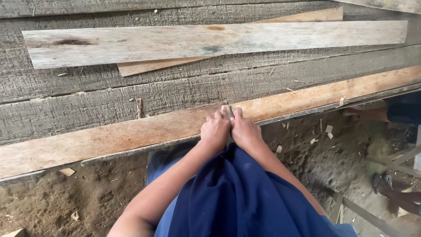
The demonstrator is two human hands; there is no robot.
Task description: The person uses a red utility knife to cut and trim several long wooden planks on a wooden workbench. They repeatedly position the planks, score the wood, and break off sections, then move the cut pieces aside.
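A long reddish-brown wooden plank [131, 134] is laid along the near edge of the grey weathered plank surface [109, 103]. The left hand [214, 130] is pressed on it, fingers curled. Just beside, the right hand [245, 131] is closed around a small red-handled tool [231, 112], its tip touching the plank.

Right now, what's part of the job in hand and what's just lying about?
In hand:
- left hand and right hand, together on the front plank
- small red tool held between them; cannot tell which hand grips it

Lying about:
- pale board up top
- tan board under it
- wood chips on the dirt
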